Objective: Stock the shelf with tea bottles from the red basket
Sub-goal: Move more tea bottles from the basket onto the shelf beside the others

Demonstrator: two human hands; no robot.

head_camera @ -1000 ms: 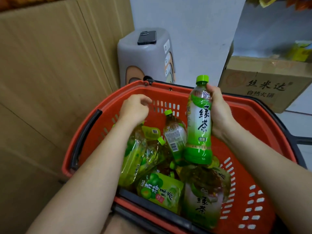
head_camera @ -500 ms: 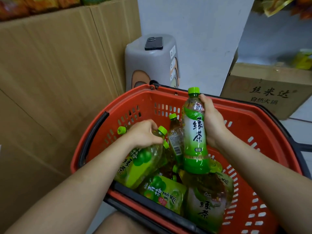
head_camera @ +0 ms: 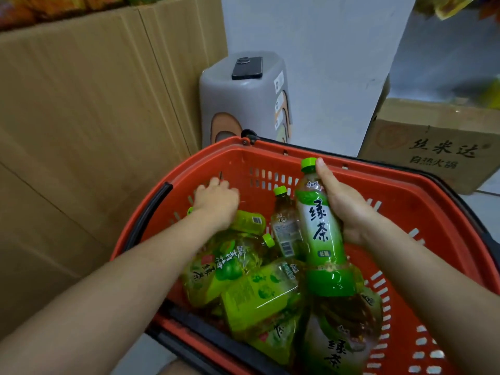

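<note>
Since half a second ago the left hand point(head_camera: 216, 203) has slid off the bottle it clasped and moved toward the far-left wall of the red basket point(head_camera: 422, 201); its fingers curl downward over the bottles, and whether it grips anything cannot be told. Right hand point(head_camera: 345, 207) is wrapped around an upright green tea bottle point(head_camera: 323, 239), thumb up by the green cap, bottle held just above the pile and a little lower than before. More tea bottles point(head_camera: 259, 293) lie jumbled on their sides in the basket; one brown-tea bottle point(head_camera: 285, 223) leans upright behind the held one. Left forearm covers part of the pile, so a count is not possible; the nearest bottles blur at the basket's near rim. Beyond the basket: a grey plastic stool point(head_camera: 243, 104) with a dark phone point(head_camera: 247, 67) on top, flat cardboard sheets point(head_camera: 94, 104) on the left, a printed carton point(head_camera: 433, 142) on the right. No shelf edge is clearly readable.
</note>
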